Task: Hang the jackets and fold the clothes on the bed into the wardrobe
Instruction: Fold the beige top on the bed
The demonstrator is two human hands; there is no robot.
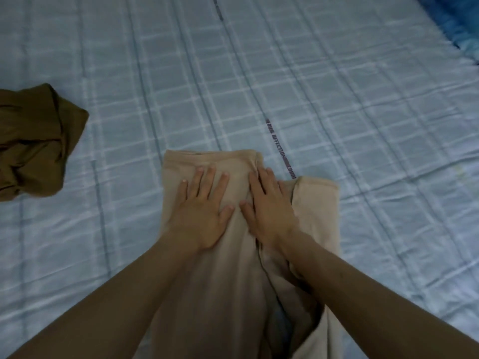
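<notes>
Pressing down with left grip [204, 216] and right grip [269, 211] side by side, both fully open, with straight fingers and flat palms, clasping nothing. Resting on beige garment [228, 268], folded lengthwise into a long strip, laid on the bed [337, 125], low centre of view. Well apart to the left on the same bed: crumpled brown garment [33, 141]. At top right corner: blue fabric [456, 24].

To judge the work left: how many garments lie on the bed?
2. A beige garment lies in the middle, pressed by the left hand and right hand. A crumpled brown garment lies at the left edge. Others may be outside the view.
</notes>
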